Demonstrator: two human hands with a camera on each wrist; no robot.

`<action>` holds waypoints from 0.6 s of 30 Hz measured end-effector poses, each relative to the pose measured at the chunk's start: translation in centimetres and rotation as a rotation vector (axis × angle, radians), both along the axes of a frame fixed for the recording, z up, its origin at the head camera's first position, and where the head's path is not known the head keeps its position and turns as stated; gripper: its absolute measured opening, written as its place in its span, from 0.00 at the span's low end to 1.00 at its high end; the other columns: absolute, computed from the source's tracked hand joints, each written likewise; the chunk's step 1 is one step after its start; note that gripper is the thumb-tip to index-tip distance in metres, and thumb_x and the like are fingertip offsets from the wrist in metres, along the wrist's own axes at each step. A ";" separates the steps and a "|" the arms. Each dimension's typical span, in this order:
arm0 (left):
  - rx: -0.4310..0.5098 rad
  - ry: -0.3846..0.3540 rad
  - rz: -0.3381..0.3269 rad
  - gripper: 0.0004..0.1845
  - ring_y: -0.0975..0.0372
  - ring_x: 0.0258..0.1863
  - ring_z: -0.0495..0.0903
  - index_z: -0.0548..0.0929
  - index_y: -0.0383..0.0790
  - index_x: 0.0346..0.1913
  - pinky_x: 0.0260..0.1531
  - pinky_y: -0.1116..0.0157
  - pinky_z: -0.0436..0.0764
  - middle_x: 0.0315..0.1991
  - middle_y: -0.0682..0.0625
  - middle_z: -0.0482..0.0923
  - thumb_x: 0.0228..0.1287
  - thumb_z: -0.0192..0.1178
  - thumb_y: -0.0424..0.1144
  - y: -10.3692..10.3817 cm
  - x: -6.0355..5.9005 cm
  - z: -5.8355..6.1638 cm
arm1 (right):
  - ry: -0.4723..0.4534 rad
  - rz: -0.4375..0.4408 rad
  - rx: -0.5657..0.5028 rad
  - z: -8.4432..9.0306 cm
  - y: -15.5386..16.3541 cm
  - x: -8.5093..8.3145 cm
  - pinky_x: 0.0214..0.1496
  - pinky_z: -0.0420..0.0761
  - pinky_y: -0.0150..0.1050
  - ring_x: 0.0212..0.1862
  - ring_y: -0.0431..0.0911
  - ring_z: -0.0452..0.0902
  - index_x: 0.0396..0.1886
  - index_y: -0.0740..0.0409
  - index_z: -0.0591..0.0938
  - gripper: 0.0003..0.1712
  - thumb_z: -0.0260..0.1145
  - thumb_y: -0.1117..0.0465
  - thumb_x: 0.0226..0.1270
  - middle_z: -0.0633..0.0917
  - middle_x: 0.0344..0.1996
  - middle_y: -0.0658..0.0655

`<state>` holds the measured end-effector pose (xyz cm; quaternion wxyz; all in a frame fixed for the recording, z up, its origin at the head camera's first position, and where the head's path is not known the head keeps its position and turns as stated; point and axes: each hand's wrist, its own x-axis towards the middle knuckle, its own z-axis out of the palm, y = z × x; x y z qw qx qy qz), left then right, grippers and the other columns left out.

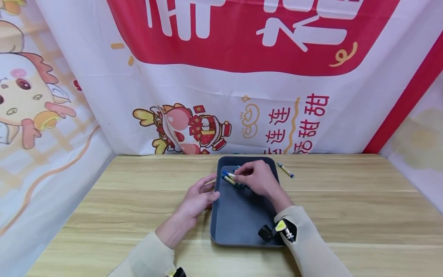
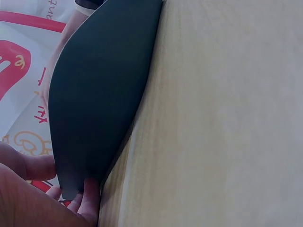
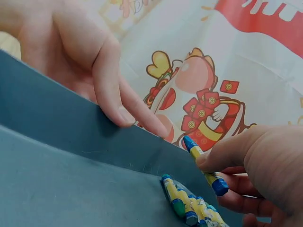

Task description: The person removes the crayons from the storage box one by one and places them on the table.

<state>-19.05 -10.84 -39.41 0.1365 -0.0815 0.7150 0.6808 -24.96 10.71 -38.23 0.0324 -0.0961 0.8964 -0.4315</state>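
Observation:
A dark grey tray (image 1: 238, 219) lies on the table. My left hand (image 1: 196, 198) holds its left wall, with the thumb over the rim and other fingers against the outside. Over the far part of the tray, my right hand (image 1: 257, 179) pinches a blue crayon (image 3: 211, 178) with a yellow wrapper between thumb and fingers. Just below it, several crayons (image 3: 189, 205) with yellow wrappers lie side by side on the tray floor, near the left wall. The right hand partly hides them in the head view.
Another blue-ended crayon (image 1: 285, 170) lies on the wooden table (image 1: 346, 207), right of the tray's far end. A printed cloth (image 1: 207, 88) hangs behind the table's far edge. Small cameras are strapped to both wrists; the right one (image 1: 268, 232) hangs over the tray.

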 end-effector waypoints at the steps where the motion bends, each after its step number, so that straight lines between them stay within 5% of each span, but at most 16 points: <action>1: -0.002 -0.002 0.000 0.31 0.49 0.68 0.80 0.73 0.54 0.78 0.65 0.49 0.80 0.77 0.40 0.72 0.76 0.61 0.32 0.0 0.0 0.0 | 0.001 -0.001 0.000 0.1 0.0 0.0 0.46 0.82 0.40 0.40 0.47 0.82 0.40 0.43 0.94 0.04 0.78 0.53 0.68 0.91 0.38 0.48; 18: 0.010 0.009 0.011 0.32 0.47 0.68 0.80 0.72 0.51 0.78 0.62 0.51 0.82 0.77 0.38 0.72 0.75 0.61 0.29 0.2 0.1 0.1 | 0.031 -0.095 -0.067 1.4 1.8 -0.1 0.44 0.80 0.39 0.41 0.48 0.82 0.42 0.50 0.93 0.07 0.76 0.54 0.70 0.92 0.41 0.54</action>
